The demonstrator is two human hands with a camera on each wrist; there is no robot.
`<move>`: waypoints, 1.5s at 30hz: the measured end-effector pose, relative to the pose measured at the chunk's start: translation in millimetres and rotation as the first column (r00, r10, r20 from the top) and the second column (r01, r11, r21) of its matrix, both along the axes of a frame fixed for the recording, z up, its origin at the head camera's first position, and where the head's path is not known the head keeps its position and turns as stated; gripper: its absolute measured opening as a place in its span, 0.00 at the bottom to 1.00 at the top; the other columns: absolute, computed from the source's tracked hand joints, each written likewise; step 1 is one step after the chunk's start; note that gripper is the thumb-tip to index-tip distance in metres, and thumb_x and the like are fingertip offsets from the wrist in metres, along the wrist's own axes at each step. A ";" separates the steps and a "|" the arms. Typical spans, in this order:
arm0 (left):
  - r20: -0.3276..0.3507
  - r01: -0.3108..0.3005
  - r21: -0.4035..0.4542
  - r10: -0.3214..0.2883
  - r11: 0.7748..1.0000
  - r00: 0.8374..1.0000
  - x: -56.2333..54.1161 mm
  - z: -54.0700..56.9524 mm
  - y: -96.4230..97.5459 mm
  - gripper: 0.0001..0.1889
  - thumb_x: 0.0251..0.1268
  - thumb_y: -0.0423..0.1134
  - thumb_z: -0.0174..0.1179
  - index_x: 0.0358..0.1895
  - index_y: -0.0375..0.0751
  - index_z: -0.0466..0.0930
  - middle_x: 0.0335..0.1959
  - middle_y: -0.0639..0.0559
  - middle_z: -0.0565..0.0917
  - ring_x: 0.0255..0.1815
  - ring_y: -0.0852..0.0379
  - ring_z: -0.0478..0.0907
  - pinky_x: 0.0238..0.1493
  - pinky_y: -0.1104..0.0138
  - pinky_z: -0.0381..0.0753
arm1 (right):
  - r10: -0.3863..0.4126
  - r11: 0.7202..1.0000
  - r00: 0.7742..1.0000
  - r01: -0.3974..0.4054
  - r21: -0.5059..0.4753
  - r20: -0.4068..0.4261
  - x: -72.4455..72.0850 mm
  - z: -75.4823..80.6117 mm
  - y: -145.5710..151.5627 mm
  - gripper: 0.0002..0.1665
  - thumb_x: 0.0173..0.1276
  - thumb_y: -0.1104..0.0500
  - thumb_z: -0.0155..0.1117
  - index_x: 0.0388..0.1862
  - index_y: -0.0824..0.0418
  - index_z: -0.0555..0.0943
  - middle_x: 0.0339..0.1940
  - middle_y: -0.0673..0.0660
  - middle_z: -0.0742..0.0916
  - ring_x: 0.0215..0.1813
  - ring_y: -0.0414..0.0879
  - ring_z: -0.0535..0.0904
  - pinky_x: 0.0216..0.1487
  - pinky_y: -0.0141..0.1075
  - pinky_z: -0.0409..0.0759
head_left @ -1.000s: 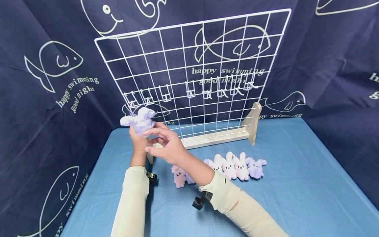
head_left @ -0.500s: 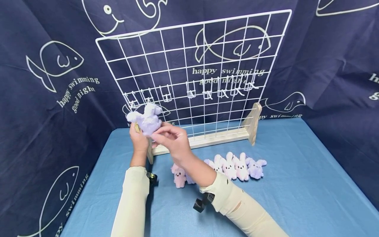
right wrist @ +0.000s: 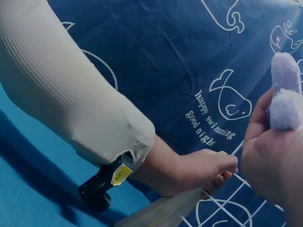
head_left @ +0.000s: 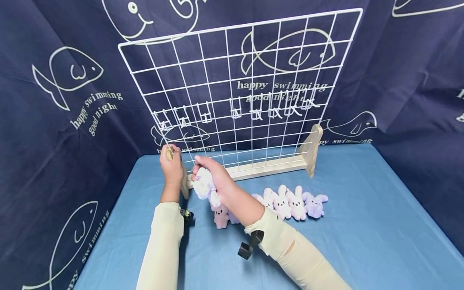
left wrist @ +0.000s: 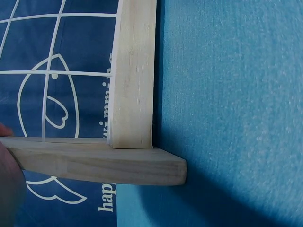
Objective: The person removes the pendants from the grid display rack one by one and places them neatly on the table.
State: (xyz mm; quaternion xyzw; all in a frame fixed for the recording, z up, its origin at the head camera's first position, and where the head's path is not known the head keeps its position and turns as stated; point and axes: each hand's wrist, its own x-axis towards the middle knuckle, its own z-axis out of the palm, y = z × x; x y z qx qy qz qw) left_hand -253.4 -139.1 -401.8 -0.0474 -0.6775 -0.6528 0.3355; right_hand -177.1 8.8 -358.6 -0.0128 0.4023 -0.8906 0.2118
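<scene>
A fluffy lavender plush bunny (head_left: 204,184) is held in my right hand (head_left: 224,185), fingers curled round it, in front of the grid's lower left. In the right wrist view, the plush's long ears (right wrist: 285,80) stick out of that hand. To its left, my left hand (head_left: 172,167) grips the wooden side post (head_left: 169,153) of the white wire grid rack (head_left: 239,80). The left wrist view shows this post (left wrist: 104,163) with a bit of the hand (left wrist: 8,184) at its edge. On the blue table lie several pink, white and lavender plush bunnies (head_left: 282,203); my right forearm hides some.
Several white hooks (head_left: 235,112) hang in a row across the grid. A wooden base bar (head_left: 268,165) and right post (head_left: 311,151) support it. Dark blue cloth (head_left: 406,80) with fish drawings stands behind and at the sides. Blue cloth (head_left: 362,241) covers the table.
The lavender plush was above my left hand. My right hand has taken hold of it and drawn it down and to the right, turning it. My left hand has stayed at the post.
</scene>
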 end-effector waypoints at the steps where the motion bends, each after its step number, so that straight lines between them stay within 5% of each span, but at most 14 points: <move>1: -0.004 -0.002 -0.001 0.002 1.000 1.000 1.8 2.7 1.0 0.03 0.68 0.25 0.53 0.34 0.31 0.73 0.26 0.65 0.73 0.25 0.70 0.66 0.30 0.78 0.66 | -0.001 1.000 1.000 0.001 -0.018 0.007 -0.2 1.4 0.0 0.18 0.83 0.52 0.49 0.31 0.51 0.78 0.21 0.45 0.81 0.23 0.38 0.75 0.23 0.25 0.74; 5: -0.005 -0.013 -0.006 0.013 1.000 1.000 4.1 6.2 1.9 0.03 0.67 0.25 0.52 0.34 0.28 0.72 0.25 0.65 0.73 0.24 0.71 0.66 0.28 0.78 0.65 | 0.057 0.996 0.990 -0.048 -0.069 0.128 1.7 6.6 3.0 0.25 0.80 0.44 0.42 0.26 0.51 0.78 0.20 0.46 0.80 0.21 0.38 0.72 0.19 0.26 0.70; 9: -0.005 -0.006 -0.001 0.006 1.000 1.000 3.7 6.3 1.6 0.05 0.69 0.24 0.52 0.37 0.21 0.71 0.26 0.64 0.73 0.24 0.71 0.66 0.28 0.78 0.65 | 0.134 0.987 0.947 -0.102 -0.122 0.292 3.6 7.7 6.3 0.29 0.76 0.35 0.40 0.26 0.51 0.74 0.20 0.46 0.78 0.19 0.38 0.72 0.13 0.25 0.65; 15: -0.003 0.005 0.002 -0.005 1.000 1.000 2.6 4.3 1.2 0.05 0.69 0.25 0.53 0.37 0.21 0.71 0.28 0.64 0.74 0.25 0.71 0.67 0.30 0.79 0.66 | 0.089 0.994 0.915 -0.056 -0.093 0.393 2.8 5.6 7.2 0.25 0.70 0.36 0.50 0.24 0.51 0.75 0.16 0.52 0.81 0.17 0.42 0.77 0.13 0.26 0.65; 20: -0.005 0.013 0.003 -0.013 1.000 1.000 2.0 2.5 1.4 0.06 0.69 0.25 0.53 0.37 0.21 0.71 0.27 0.65 0.74 0.25 0.71 0.66 0.29 0.79 0.66 | 0.054 0.997 0.927 -0.029 -0.073 0.371 1.1 3.3 8.1 0.13 0.67 0.51 0.50 0.23 0.53 0.74 0.16 0.52 0.80 0.18 0.43 0.78 0.13 0.25 0.67; 23: -0.007 0.018 -0.001 -0.018 1.000 1.000 2.0 2.9 1.6 0.07 0.69 0.25 0.53 0.38 0.19 0.70 0.26 0.65 0.73 0.24 0.71 0.66 0.28 0.79 0.66 | 0.071 0.996 0.945 -0.048 -0.080 0.319 1.5 3.5 10.4 0.13 0.74 0.58 0.48 0.28 0.56 0.73 0.20 0.51 0.80 0.21 0.42 0.78 0.16 0.24 0.70; 29: -0.004 0.014 0.007 -0.014 1.000 1.000 2.9 4.9 1.2 0.05 0.68 0.24 0.53 0.36 0.22 0.71 0.25 0.65 0.72 0.24 0.71 0.66 0.28 0.78 0.64 | 0.111 0.990 0.949 -0.080 -0.114 0.294 0.2 2.8 10.7 0.18 0.86 0.51 0.50 0.34 0.55 0.76 0.28 0.50 0.80 0.28 0.40 0.76 0.25 0.25 0.73; 33: 0.003 0.019 0.019 -0.019 1.000 1.000 2.2 3.0 0.8 0.03 0.68 0.25 0.53 0.34 0.31 0.73 0.24 0.65 0.72 0.23 0.71 0.65 0.27 0.78 0.64 | 0.084 0.993 0.948 -0.055 -0.101 0.307 0.0 1.6 12.4 0.18 0.85 0.51 0.52 0.31 0.54 0.76 0.31 0.51 0.80 0.30 0.42 0.74 0.29 0.27 0.74; 39: -0.008 0.018 0.015 -0.018 1.000 1.000 3.0 1.7 0.9 0.07 0.68 0.25 0.54 0.38 0.19 0.70 0.25 0.65 0.72 0.24 0.72 0.66 0.27 0.79 0.64 | 0.117 0.986 0.962 -0.083 -0.145 0.246 1.2 1.7 20.3 0.09 0.64 0.64 0.40 0.37 0.57 0.70 0.39 0.56 0.78 0.33 0.45 0.74 0.30 0.29 0.76; 43: -0.006 0.021 0.020 -0.021 1.000 1.000 2.8 1.9 0.2 0.07 0.68 0.25 0.54 0.38 0.18 0.70 0.24 0.65 0.72 0.23 0.72 0.66 0.27 0.79 0.64 | 0.146 0.984 0.963 -0.118 -0.131 0.225 -0.1 3.0 23.4 0.14 0.71 0.67 0.39 0.51 0.60 0.70 0.53 0.59 0.77 0.48 0.46 0.78 0.41 0.29 0.85; 45: -0.001 0.026 0.028 -0.026 0.999 1.000 2.1 2.0 -0.5 0.04 0.68 0.25 0.54 0.36 0.24 0.71 0.24 0.65 0.72 0.22 0.72 0.66 0.26 0.79 0.65 | 0.147 0.985 0.961 -0.119 -0.127 0.234 -1.2 3.0 23.6 0.18 0.78 0.67 0.42 0.63 0.63 0.69 0.65 0.62 0.76 0.62 0.48 0.78 0.58 0.31 0.86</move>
